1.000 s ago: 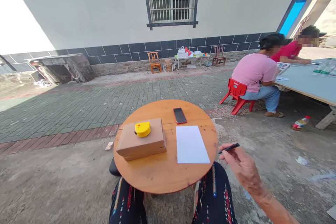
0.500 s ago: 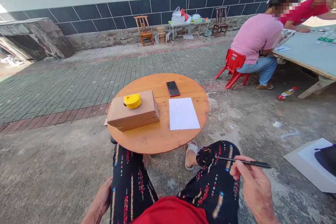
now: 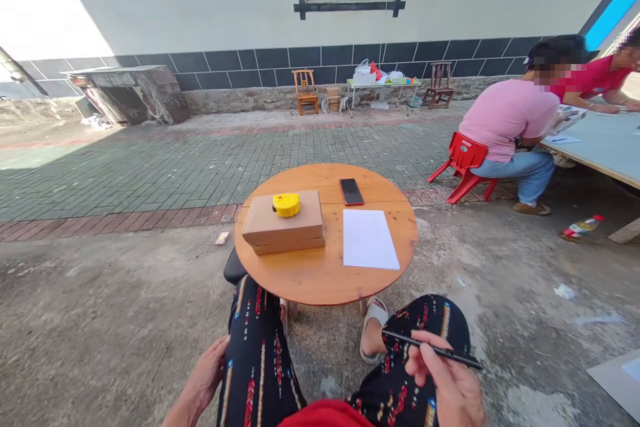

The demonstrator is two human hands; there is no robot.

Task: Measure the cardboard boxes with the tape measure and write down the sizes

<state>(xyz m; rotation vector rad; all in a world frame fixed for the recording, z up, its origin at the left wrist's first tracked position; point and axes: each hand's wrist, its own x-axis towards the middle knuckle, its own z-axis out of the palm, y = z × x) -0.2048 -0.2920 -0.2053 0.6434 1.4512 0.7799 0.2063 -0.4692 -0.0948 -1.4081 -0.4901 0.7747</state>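
Observation:
My right hand [image 3: 447, 373] is closed around a slim black pen [image 3: 445, 351], held above my right knee with its tip pointing left. My left hand [image 3: 207, 373] lies flat against the outside of my left thigh, holding nothing visible; some fingers are hidden by the trouser leg. In front of my knees is a round wooden table [image 3: 300, 283]. On it are a closed brown cardboard box [image 3: 295, 238] with a yellow tape measure [image 3: 287, 205] on top, a blank white sheet of paper [image 3: 370, 239], and a dark phone [image 3: 351, 191] with a red edge.
To the right, a person in a pink shirt [image 3: 510, 110] sits on a red chair [image 3: 465, 153] by a large table [image 3: 600, 143], with another person in red beyond. A bottle [image 3: 583, 227] lies on the ground. Chairs and a cluttered small table [image 3: 385, 83] line the wall.
My view has tilted up, bringing the barred window into sight. My right hand has moved left with the pen, closer to the middle of my lap. My left hand stays by my thigh.

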